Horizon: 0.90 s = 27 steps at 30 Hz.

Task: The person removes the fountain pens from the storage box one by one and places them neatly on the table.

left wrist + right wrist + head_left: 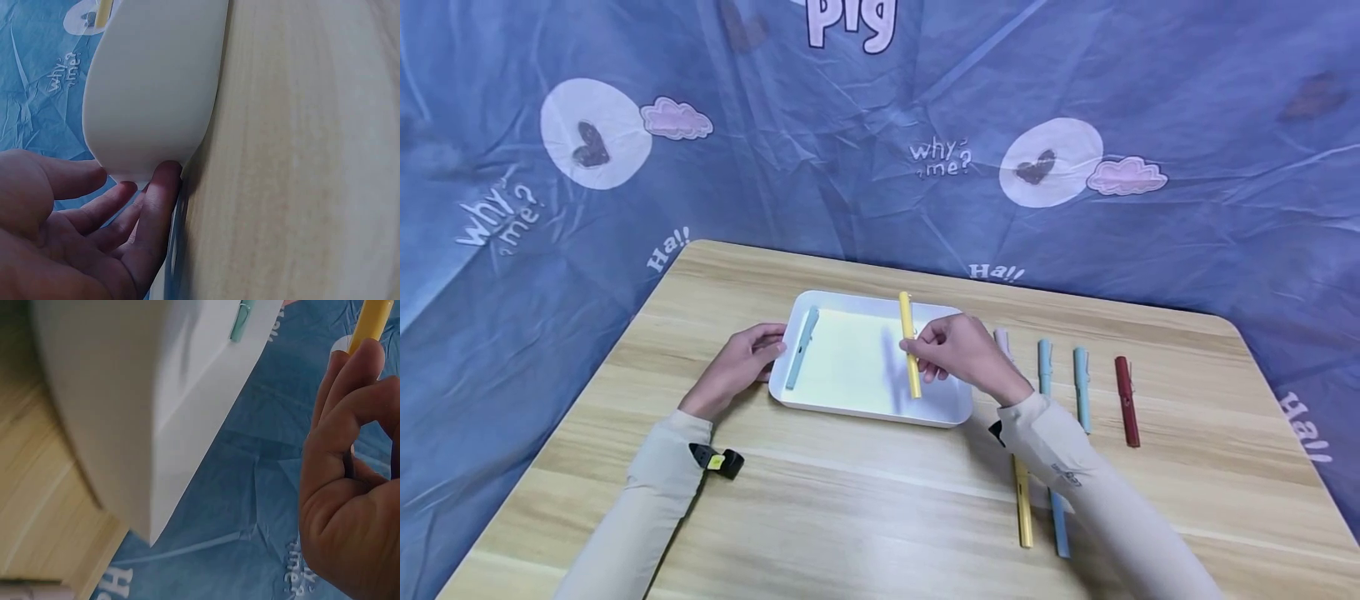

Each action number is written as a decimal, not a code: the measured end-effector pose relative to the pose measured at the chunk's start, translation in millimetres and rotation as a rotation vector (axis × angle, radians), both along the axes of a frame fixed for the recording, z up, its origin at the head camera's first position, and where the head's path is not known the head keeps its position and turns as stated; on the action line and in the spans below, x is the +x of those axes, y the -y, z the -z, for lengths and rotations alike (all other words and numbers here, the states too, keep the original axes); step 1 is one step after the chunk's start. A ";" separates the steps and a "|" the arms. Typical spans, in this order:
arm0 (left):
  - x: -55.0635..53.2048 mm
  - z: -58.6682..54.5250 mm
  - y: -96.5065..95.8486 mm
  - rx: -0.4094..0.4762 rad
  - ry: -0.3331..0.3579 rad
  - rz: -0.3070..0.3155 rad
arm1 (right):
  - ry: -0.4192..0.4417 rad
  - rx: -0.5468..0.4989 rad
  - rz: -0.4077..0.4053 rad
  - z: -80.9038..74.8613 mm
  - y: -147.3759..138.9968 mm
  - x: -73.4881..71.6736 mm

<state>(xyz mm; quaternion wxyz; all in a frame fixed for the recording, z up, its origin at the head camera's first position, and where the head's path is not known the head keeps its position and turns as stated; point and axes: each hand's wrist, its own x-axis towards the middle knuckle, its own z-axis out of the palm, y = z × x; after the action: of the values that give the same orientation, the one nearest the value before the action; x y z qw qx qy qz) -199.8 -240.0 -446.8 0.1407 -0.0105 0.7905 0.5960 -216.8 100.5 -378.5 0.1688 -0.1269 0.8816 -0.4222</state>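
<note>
Above the right part of a white tray (850,414), my right hand (958,350) pinches a yellow pen (910,367) between thumb and fingers. The pen stands nearly lengthwise to my view, its clip end pointing away. At the tray's left end, my left hand (741,362) holds the rim, thumb on top and fingers against the outer wall. In the left wrist view, the fingertips (167,172) press at the tray's lower edge. Inside the tray, along its left side, lies a light teal pen (802,348).
Right of the tray lie more pens: a pale lilac one (1002,340), two light blue-green ones (1045,358) (1082,387) and a dark red one (1127,400). Nearer, partly under my right forearm, are a yellow pen (1023,508) and a blue pen (1059,525). A blue printed cloth (850,183) hangs behind the wooden table (850,508).
</note>
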 end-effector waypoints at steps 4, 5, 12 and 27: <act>0.9 -0.1 0.4 0.003 0.006 0.003 | -0.027 0.020 0.004 0.8 -15.5 9.6; 1.1 -0.3 0.4 0.000 0.007 0.004 | -0.031 0.022 0.004 0.7 -19.6 12.3; 1.9 -2.4 0.4 0.001 0.019 0.008 | -0.023 0.029 0.055 0.1 -51.9 29.7; 1.9 0.0 1.8 -0.011 0.028 0.028 | -0.010 0.129 0.178 10.2 -126.5 83.0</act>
<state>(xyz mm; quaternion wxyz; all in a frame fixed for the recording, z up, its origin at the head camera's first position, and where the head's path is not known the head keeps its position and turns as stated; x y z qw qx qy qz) -197.9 -241.9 -446.9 0.1601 -0.0086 0.7916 0.5896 -133.8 226.9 -388.6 0.1339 -0.0390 0.9156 -0.3772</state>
